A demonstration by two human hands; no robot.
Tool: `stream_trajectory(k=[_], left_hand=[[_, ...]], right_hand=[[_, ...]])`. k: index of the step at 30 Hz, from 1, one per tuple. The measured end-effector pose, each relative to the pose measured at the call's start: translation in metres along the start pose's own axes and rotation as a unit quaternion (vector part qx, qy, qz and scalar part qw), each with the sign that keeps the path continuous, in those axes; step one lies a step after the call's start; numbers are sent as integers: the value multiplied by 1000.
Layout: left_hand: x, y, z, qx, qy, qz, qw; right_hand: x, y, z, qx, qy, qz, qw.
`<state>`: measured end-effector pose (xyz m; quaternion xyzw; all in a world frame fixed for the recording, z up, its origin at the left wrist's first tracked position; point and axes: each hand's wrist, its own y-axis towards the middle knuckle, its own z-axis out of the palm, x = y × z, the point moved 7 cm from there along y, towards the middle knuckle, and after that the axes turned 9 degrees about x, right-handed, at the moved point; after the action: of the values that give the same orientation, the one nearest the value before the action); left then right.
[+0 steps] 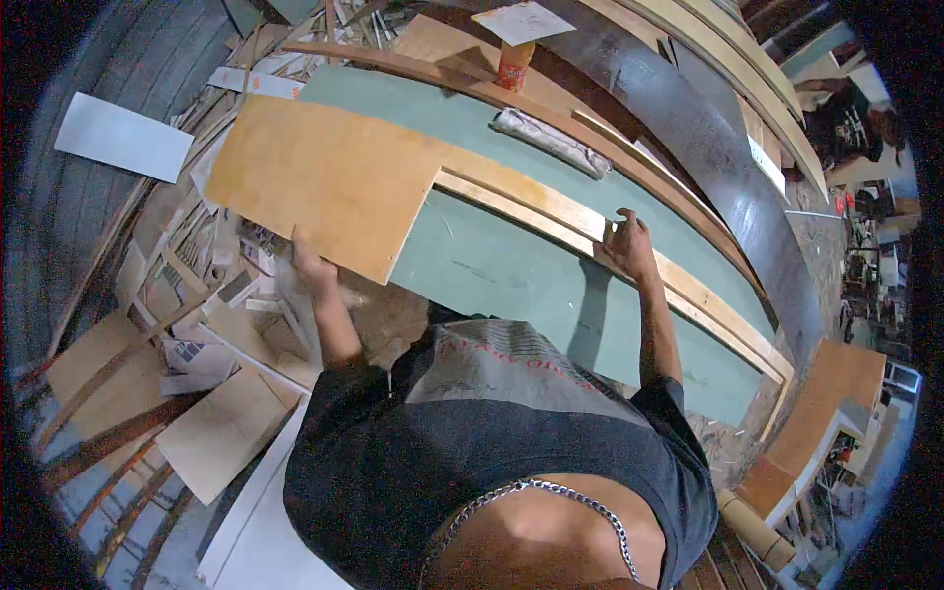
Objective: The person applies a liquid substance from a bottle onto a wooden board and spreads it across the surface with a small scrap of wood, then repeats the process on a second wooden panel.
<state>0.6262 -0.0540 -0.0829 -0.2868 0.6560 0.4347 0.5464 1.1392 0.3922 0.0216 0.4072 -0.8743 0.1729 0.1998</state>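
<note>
A tan plywood panel [320,177] lies at the left across a green board [492,261], its left part sticking out past that board. My left hand [313,273] grips the panel's near edge, thumb on top and the other fingers hidden beneath. Long pale wooden strips [531,208] run side by side from the panel toward the lower right. My right hand [629,248] is on these strips about midway along, its fingers bent around the wood. Exactly how the fingertips meet the strip is hard to make out.
Behind the strips lies a wrapped roll [551,143]. An orange cup [515,65] stands beyond it under a white sheet. Wood offcuts [221,265] litter the left side. A dark curved board [688,108] stretches along the back. Another person [851,123] is at the far right.
</note>
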Motion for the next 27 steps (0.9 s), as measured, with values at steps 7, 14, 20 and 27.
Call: stream_trajectory(k=[7, 14, 20, 27], left_hand=[[12, -1, -15, 24, 72, 3, 997], [-24, -49, 70, -202, -240, -352, 882], [13, -64, 71, -175, -275, -410, 852], [37, -66, 68, -138, -307, -394, 855]], right_hand=[[-12, -4, -4, -14, -4, -50, 999], [-60, -33, -12, 2, 1, 40, 999], [-58, -45, -27, 34, -43, 110, 992], [-24, -29, -30, 37, -70, 108, 991]])
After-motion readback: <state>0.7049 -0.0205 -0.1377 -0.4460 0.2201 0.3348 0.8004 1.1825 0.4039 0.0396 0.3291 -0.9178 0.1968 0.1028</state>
